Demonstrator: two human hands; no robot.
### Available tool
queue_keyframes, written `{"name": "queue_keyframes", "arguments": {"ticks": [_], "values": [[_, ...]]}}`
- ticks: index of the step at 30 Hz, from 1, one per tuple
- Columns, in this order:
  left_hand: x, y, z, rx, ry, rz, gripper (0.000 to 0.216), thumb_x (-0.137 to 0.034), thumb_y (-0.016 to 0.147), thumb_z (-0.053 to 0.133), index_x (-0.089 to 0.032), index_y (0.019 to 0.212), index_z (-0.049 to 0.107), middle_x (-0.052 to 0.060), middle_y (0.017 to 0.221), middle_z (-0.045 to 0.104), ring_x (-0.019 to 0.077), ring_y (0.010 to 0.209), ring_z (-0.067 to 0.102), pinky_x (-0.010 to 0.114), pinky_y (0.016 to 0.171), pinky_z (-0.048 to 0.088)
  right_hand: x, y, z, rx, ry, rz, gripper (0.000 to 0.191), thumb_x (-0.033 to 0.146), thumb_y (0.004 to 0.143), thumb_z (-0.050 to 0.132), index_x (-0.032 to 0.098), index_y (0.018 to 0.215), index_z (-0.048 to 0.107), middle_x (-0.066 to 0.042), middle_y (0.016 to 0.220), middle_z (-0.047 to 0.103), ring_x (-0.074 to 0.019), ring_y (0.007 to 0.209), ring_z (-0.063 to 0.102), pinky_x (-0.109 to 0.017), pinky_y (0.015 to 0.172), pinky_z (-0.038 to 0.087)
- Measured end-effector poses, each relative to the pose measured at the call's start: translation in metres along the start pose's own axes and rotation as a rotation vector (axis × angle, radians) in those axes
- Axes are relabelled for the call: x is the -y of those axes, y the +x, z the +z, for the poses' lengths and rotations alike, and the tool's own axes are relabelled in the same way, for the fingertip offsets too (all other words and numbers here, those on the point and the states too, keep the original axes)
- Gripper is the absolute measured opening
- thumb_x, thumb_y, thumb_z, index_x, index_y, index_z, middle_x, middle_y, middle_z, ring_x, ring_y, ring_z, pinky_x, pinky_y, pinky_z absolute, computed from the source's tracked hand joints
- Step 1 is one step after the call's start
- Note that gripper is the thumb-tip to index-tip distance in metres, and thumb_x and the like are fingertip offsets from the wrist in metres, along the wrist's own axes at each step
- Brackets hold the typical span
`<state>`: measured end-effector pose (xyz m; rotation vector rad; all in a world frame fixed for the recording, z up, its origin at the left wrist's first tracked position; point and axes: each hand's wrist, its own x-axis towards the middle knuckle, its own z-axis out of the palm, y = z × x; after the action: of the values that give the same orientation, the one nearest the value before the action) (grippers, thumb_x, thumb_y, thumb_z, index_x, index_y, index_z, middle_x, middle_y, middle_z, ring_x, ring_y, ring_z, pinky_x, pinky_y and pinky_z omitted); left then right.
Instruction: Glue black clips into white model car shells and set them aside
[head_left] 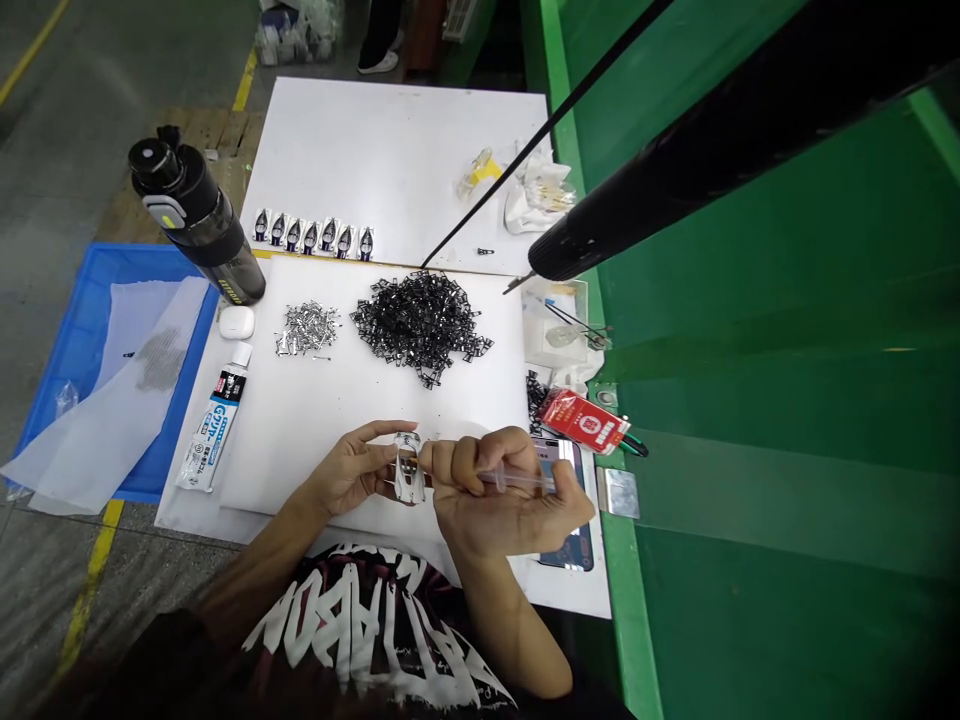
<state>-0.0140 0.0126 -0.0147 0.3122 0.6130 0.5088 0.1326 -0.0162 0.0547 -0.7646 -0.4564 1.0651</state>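
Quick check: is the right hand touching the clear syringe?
Touching. The head view shows it: the fingers of the right hand curl around the clear syringe, with the thumb by its rear end.

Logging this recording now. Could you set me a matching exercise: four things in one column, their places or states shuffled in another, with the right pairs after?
Things
1. Left hand
2. Right hand
3. Heap of black parts
4. Blue-and-white tube

Places or states
A. Beside the small silvery parts
B. Gripping a clear syringe-like tool
C. Lying near the white case
D. Holding a shiny frame

Pairs: 1-D, 2-B, 3-A, 4-C
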Motion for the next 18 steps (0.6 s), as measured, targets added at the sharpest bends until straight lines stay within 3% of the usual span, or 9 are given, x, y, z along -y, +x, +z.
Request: {"name": "queue_keyframes", "arguments": {"ticks": [10, 18], "values": [[0.0011, 0.0007, -0.0007, 0.016, -0.014, 0.012, 0.062, -0.043, 0.076, 0.101, -0.019, 0.130, 0.079, 0.003, 0.080, 0.084, 0.0204, 0.066, 0.079, 0.036, 0.065, 0.072, -0.0003, 0.0015, -0.0055, 0.097, -0.047, -0.021, 0.052, 0.068, 0.100, 0.044, 0.031, 0.071, 0.067, 0.008, 0.047, 0.022, -0.0132, 0.039, 0.013, -0.035, 0.047, 0.031], [0.0011, 0.0012, -0.0007, 0.023, -0.037, 0.016, 0.060, -0.042, 0.076, 0.102, -0.021, 0.128, 0.080, 0.005, 0.090, 0.086, 0.0205, 0.070, 0.081, 0.033, 0.065, 0.071, -0.0012, -0.0004, -0.0040, 0.063, -0.051, -0.055, 0.052, 0.066, 0.101, 0.043, 0.030, 0.071, 0.066, 0.008, 0.047, 0.022, -0.0134, 0.040, 0.012, -0.035, 0.046, 0.030]]}}
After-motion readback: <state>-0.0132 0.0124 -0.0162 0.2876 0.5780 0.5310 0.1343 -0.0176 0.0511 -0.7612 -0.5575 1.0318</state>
